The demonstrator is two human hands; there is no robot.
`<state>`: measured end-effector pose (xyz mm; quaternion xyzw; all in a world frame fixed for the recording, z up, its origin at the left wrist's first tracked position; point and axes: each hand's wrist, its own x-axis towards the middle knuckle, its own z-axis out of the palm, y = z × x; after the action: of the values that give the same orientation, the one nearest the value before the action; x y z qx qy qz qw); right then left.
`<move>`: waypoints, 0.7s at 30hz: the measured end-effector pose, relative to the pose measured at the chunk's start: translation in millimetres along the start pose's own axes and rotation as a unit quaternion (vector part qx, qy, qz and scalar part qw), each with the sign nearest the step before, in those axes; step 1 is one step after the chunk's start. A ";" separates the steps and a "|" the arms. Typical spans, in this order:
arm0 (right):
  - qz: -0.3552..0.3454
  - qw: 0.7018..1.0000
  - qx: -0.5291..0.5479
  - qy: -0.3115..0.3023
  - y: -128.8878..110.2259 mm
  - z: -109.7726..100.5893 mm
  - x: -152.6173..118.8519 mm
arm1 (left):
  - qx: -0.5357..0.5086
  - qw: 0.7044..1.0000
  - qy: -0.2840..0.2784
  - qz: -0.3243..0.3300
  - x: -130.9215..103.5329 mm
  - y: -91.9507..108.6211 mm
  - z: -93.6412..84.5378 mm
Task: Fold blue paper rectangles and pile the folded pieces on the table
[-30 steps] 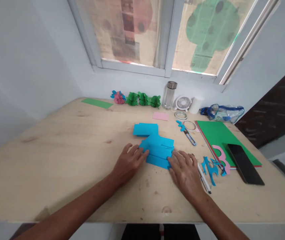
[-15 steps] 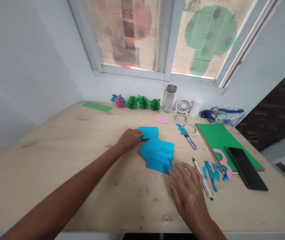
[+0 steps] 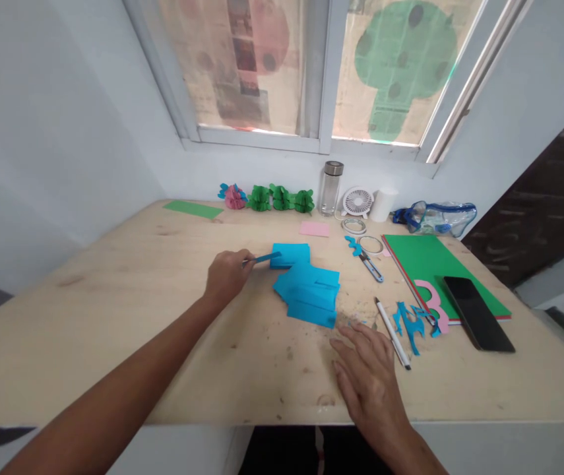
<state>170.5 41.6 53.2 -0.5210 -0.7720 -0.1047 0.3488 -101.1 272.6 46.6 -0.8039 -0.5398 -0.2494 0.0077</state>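
Note:
My left hand (image 3: pixel 228 276) is closed, pinching a narrow blue paper strip (image 3: pixel 268 256) that points right, over the edge of a stack of blue paper rectangles (image 3: pixel 291 253). Just in front of that stack, several overlapping blue paper pieces (image 3: pixel 309 293) are fanned out, one with a pointed left end. My right hand (image 3: pixel 371 373) lies low over the table with fingers extended and holding nothing. Its fingertips are near the lower right corner of the fanned pieces. A white pen (image 3: pixel 393 334) lies to the right of this hand, beside cut blue paper scraps (image 3: pixel 411 324).
A black phone (image 3: pixel 477 313) and a pink paper cutout (image 3: pixel 433 303) rest on green sheets (image 3: pixel 425 260). Behind them are a utility knife (image 3: pixel 371 266), tape rolls (image 3: pixel 371 245), a small fan (image 3: pixel 357 200), a glass bottle (image 3: pixel 330 191) and green paper ornaments (image 3: pixel 280 197).
My left hand has drawn back left from the blue stack, and a blue strip now shows in its fingers. My right hand stays almost in place. The camera view has shifted slightly.

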 end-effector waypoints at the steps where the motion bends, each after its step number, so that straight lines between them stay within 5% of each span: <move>1: 0.002 1.000 0.004 0.000 -0.8 -0.1 -1.0 | 0.009 1.000 0.023 -0.011 -10.1 0.9 -5.3; 9: 0.013 1.000 0.014 0.004 -9.1 -5.0 -8.7 | 0.016 0.990 0.140 0.024 -88.1 39.9 -36.2; 11: 0.020 1.000 0.002 0.007 -11.8 -8.7 -9.3 | 0.002 0.987 0.150 0.060 -113.6 64.2 -40.1; 13: 0.011 1.000 -0.003 -0.006 -15.5 -12.4 -9.7 | -0.048 0.971 0.160 0.170 -139.3 92.3 -39.4; 15: -0.015 0.999 0.010 -0.047 -19.3 -14.4 -11.7 | -0.100 0.952 0.147 0.250 -160.7 119.2 -34.1; 21: -0.014 0.993 0.057 -0.098 -18.7 -9.3 -29.9 | -0.171 0.952 0.089 0.239 -182.9 157.5 -17.9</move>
<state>164.5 6.6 44.5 -0.4975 -0.8142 -0.0137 0.2990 -24.3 43.9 27.8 -0.8733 -0.2785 -0.3990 -0.0226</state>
